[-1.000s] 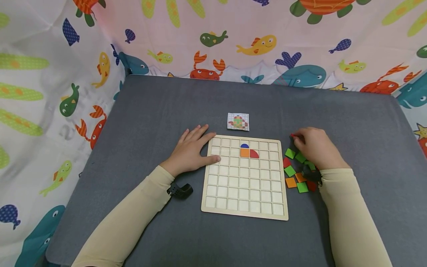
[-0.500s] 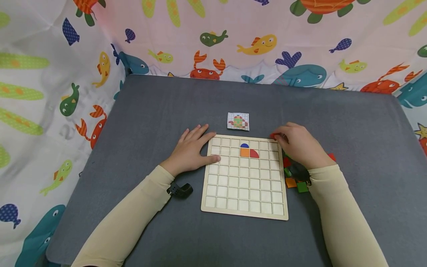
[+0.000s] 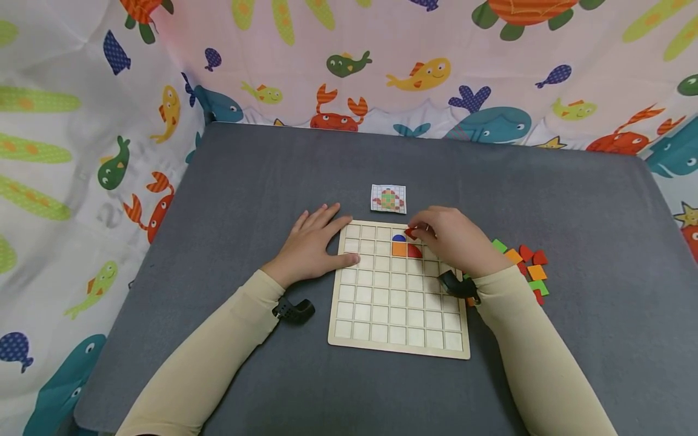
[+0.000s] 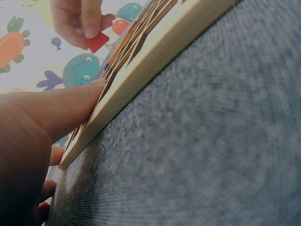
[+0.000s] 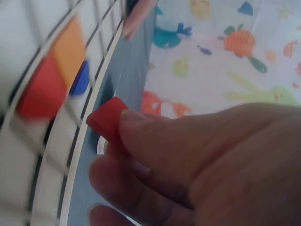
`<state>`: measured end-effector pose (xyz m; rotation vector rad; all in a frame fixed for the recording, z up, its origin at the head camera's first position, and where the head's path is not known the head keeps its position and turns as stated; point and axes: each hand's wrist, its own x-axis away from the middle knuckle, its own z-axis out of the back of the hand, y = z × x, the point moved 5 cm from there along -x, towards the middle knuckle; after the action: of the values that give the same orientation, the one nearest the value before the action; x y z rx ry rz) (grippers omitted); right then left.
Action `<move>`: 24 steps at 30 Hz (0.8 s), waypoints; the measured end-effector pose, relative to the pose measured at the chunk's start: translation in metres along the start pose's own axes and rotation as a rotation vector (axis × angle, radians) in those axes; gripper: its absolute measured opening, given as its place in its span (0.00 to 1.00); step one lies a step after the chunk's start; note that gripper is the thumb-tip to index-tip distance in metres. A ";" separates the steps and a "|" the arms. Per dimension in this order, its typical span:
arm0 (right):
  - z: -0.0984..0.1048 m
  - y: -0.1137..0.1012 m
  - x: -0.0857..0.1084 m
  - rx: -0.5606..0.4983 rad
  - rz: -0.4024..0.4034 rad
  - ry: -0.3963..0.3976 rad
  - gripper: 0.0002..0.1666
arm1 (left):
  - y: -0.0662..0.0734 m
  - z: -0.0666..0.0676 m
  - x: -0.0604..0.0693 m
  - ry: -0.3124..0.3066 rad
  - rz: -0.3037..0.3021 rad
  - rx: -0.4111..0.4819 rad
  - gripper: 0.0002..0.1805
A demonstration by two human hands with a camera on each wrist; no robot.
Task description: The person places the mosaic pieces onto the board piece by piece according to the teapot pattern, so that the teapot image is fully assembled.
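Observation:
A wooden grid board (image 3: 389,298) lies on the grey table. My left hand (image 3: 311,249) rests at its upper left corner, fingers spread and thumb lying on the frame. Over the board's top rows, my right hand (image 3: 455,238) pinches a small red tile (image 5: 107,118) between thumb and fingers; the right wrist view shows it held above the grid. Just below and left of that tile, a blue half-round tile (image 3: 399,238), an orange square tile (image 3: 399,249) and a red quarter-round tile (image 3: 414,251) sit in the grid.
Behind the board lies a small card (image 3: 388,199) printed with a coloured pattern on a grid. Several loose green, orange and red tiles (image 3: 537,272) lie right of the board, partly hidden by the right forearm. A sea-animal curtain (image 3: 294,60) hangs along the table's back and left.
My right hand has moved left from the loose tiles to above the board's top rows, carrying the red tile. My left hand has stayed in place.

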<state>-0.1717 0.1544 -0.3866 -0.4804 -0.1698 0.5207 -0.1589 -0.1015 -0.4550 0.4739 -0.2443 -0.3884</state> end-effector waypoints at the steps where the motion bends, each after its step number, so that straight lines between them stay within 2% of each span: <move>1: -0.002 -0.003 -0.001 -0.007 0.010 -0.005 0.09 | 0.000 0.000 0.000 0.000 0.000 0.000 0.50; 10: -0.018 -0.022 -0.012 -0.049 0.085 -0.054 0.07 | 0.001 0.000 0.000 -0.005 0.005 -0.012 0.50; 24: -0.038 -0.030 -0.019 -0.021 0.163 -0.090 0.08 | -0.002 -0.002 -0.001 0.016 -0.016 0.009 0.49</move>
<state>-0.1649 0.1069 -0.4060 -0.4938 -0.2231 0.7011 -0.1597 -0.1019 -0.4574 0.4881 -0.2270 -0.3989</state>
